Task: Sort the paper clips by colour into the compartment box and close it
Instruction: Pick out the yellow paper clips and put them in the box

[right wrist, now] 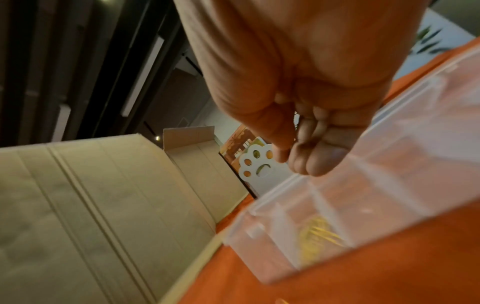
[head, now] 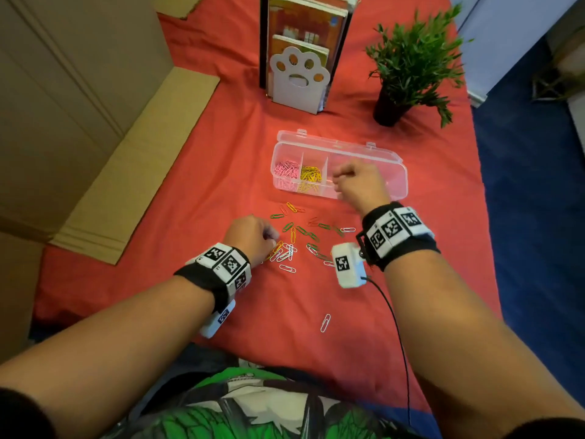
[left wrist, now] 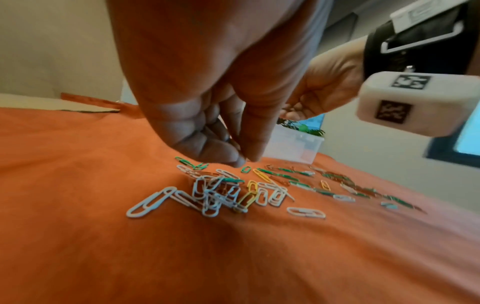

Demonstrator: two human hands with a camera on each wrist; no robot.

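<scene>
A clear compartment box [head: 397, 182] [left wrist: 296, 144] [right wrist: 259, 246] lies open on the red cloth, its lid folded back. Pink clips [head: 286, 174] fill its left cell and yellow clips [head: 310, 180] [right wrist: 319, 232] the one beside it. My right hand [head: 340, 180] [right wrist: 287, 159] hovers over the third cell, thumb against forefinger, with a thin wire showing between them. Loose green, white, yellow and red clips [head: 294, 239] [left wrist: 223, 191] are scattered in front of the box. My left hand [head: 272, 243] [left wrist: 244, 160] is down at the pile's left edge, thumb and forefinger tips pinched together on a clip that is hard to make out.
One white clip [head: 325, 323] lies apart, near me. Behind the box stand a paw-shaped bookend with books [head: 299, 77] and a potted plant [head: 411, 58]. Flat cardboard [head: 133, 172] borders the cloth on the left. The table's edge drops to blue floor on the right.
</scene>
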